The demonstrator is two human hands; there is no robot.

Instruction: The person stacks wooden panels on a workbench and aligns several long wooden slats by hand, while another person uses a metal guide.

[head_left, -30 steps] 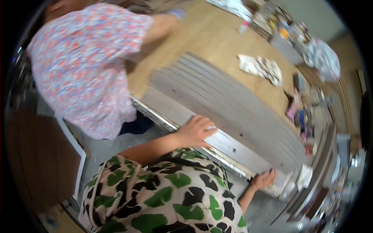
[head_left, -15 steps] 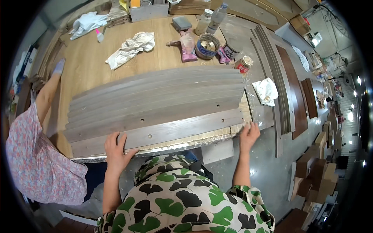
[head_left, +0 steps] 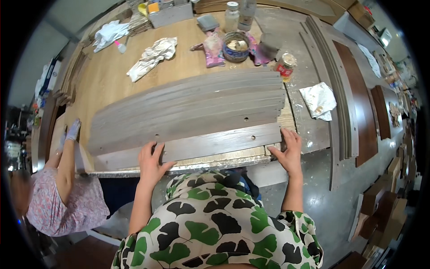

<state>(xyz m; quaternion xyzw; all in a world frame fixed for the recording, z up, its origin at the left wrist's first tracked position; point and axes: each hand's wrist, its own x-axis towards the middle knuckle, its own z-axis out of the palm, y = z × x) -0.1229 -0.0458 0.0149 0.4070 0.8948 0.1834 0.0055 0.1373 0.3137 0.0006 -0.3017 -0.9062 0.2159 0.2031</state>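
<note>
A long grey-stained wooden slat (head_left: 215,147) with drilled holes lies along the near edge of the workbench, in front of a row of similar slats (head_left: 188,103). My left hand (head_left: 151,165) spans its left part, fingers across the top toward the far edge and thumb at the near edge. Around the slat's right end is my right hand (head_left: 291,152), its fingers at the end corner and its thumb beside the near edge. Both hands hold the slat by its sides. The undersides of my fingers are hidden.
Beyond the slats are a crumpled cloth (head_left: 154,56), an open tub of filler (head_left: 236,47), a glass jar (head_left: 231,17) and a red-labelled can (head_left: 286,67). A white rag (head_left: 319,101) lies right, near stacked long boards (head_left: 342,98). A gloved co-worker (head_left: 67,197) stands left.
My right hand has moved from beside the bench edge onto the slat's right end. My left hand remains on the slat. The view has shifted, and both of the co-worker's gloved hands now show.
</note>
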